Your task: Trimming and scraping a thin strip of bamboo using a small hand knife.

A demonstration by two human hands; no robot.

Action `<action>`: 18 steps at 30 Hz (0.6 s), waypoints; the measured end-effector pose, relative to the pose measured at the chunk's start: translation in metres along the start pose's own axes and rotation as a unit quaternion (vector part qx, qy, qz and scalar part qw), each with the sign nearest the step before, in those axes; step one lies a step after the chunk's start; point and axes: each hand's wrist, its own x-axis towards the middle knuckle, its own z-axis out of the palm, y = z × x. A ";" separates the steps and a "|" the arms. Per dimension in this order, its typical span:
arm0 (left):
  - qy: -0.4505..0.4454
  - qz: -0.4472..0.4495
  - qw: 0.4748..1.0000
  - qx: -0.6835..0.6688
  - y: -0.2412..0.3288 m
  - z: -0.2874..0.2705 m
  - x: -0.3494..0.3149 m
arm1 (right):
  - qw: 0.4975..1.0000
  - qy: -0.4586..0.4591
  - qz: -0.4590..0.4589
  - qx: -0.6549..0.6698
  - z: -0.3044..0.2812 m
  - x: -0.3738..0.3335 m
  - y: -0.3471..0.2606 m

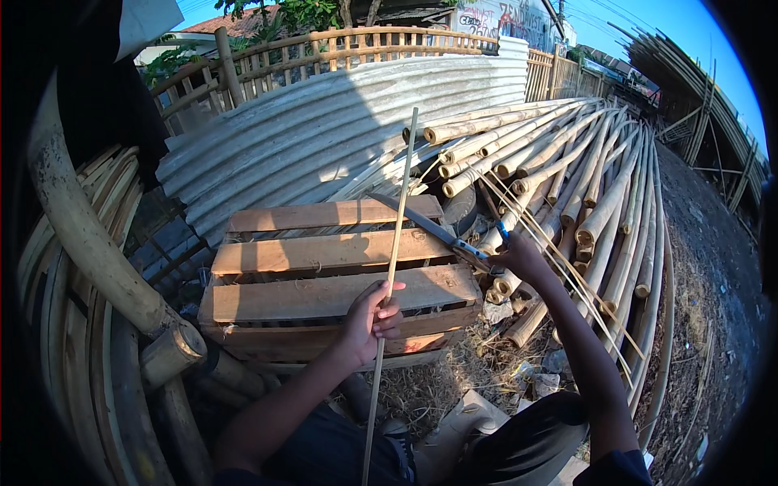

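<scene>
My left hand [369, 324] is closed around a long, thin bamboo strip [397, 235]. The strip stands nearly upright, leaning a little to the right at its top, and its lower end runs down past my legs. To the right, my right hand [520, 257] is closed at the handle end of a hand saw [429, 225]. The saw's dark blade points left and away over a slatted wooden crate [324, 253], passing behind the strip. A bright blue piece [503, 232] shows at my right fingers; its kind I cannot make out.
Bamboo poles [596, 194] lie piled on the right, with thin strips [567, 271] across them near my right forearm. Corrugated sheets [300, 146] lean behind the crate. A thick bamboo post [97, 219] and split bamboo [61, 340] stand at left. Dry shavings [417, 393] litter the ground.
</scene>
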 end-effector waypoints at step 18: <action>-0.003 0.003 1.000 -0.006 0.004 -0.006 -0.001 | 0.996 -0.086 0.020 0.016 0.033 0.041 -0.011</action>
